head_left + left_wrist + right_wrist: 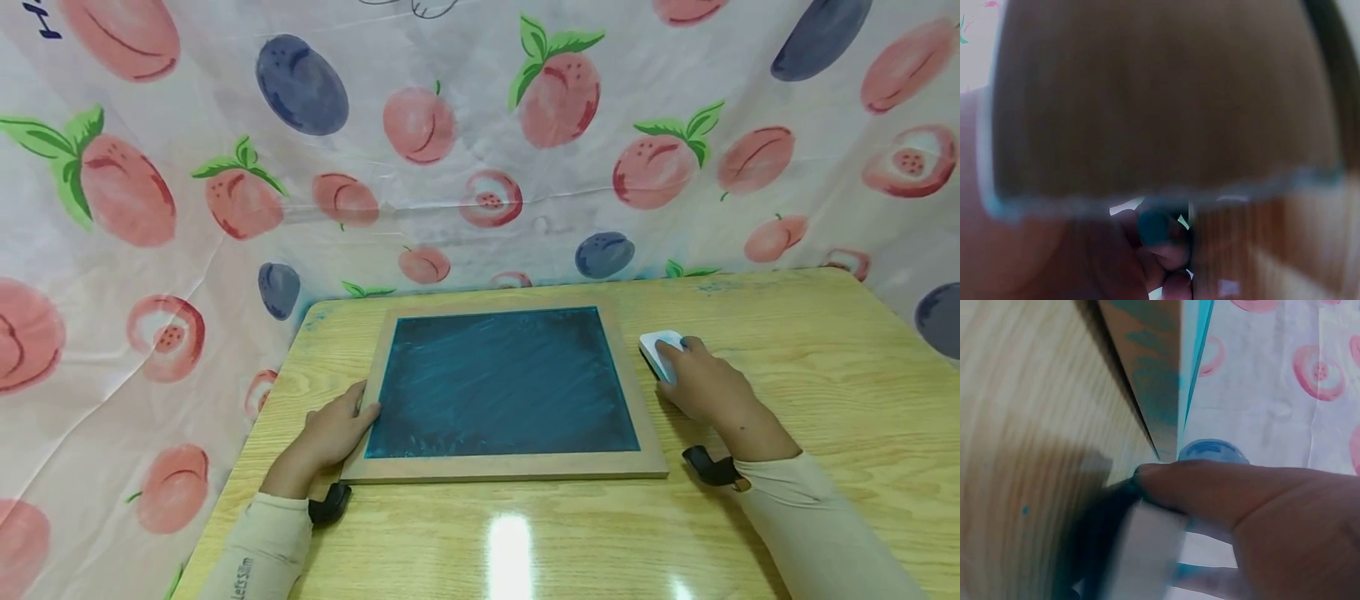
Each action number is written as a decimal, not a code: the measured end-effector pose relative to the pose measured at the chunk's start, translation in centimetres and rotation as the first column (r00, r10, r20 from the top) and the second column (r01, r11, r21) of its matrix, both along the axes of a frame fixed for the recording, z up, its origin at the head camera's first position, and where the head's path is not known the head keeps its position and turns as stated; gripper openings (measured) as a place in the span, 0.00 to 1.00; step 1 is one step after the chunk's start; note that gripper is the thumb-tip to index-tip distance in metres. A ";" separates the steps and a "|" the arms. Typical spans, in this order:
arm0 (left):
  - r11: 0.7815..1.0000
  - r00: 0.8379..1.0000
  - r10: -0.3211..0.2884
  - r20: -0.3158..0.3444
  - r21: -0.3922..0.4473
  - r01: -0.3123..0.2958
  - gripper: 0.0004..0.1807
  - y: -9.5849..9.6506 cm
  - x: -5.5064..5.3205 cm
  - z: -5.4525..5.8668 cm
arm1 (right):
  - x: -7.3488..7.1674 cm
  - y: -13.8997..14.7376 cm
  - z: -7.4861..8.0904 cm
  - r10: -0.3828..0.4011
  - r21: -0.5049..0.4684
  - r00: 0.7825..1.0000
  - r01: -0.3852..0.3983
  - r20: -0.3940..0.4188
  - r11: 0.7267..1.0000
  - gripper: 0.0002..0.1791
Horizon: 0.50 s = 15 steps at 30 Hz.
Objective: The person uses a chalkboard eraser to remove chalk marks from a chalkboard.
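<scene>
A chalkboard [502, 383] with a pale wooden frame and a smeared dark teal surface lies on the table. My left hand [335, 427] grips its left edge, thumb on top of the frame. In the left wrist view the blurred frame [1166, 106] fills most of the picture, and below it something round and teal [1154, 228] shows by the fingers; its kind is unclear. Right of the board, my right hand [705, 383] holds a chalkboard eraser [662, 350] with a white top and dark underside. Seen from the right wrist, the eraser [1147, 550] is blurred and apart from the board's chalk-stained edge [1154, 381].
The light wood-grain table [810, 358] extends to both sides of the board, with faint teal chalk marks near its far edge. Fruit-printed cloth [487, 100] hangs behind the table and down its left side. Black wrist mounts [708, 467] sit under both forearms.
</scene>
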<state>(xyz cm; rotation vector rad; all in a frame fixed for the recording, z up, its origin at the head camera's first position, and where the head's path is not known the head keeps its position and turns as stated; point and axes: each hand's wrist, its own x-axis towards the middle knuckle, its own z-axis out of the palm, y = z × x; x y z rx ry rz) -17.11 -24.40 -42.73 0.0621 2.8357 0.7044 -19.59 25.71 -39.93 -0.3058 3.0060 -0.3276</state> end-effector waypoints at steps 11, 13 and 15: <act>1.000 1.000 -0.005 0.013 0.010 0.005 0.35 0.4 0.0 0.3 | 0.3 -0.2 0.2 -0.033 0.017 0.997 0.034 -0.067 0.999 0.34; 1.000 1.000 -0.005 0.009 0.001 0.005 0.36 0.4 -0.1 0.3 | 0.3 -0.3 0.3 -0.025 0.009 0.995 0.025 -0.093 1.000 0.34; 0.999 1.000 0.000 -0.010 -0.033 0.000 0.38 0.3 -0.2 0.5 | 0.4 -0.6 0.5 -0.013 -0.005 0.993 0.012 -0.115 1.000 0.35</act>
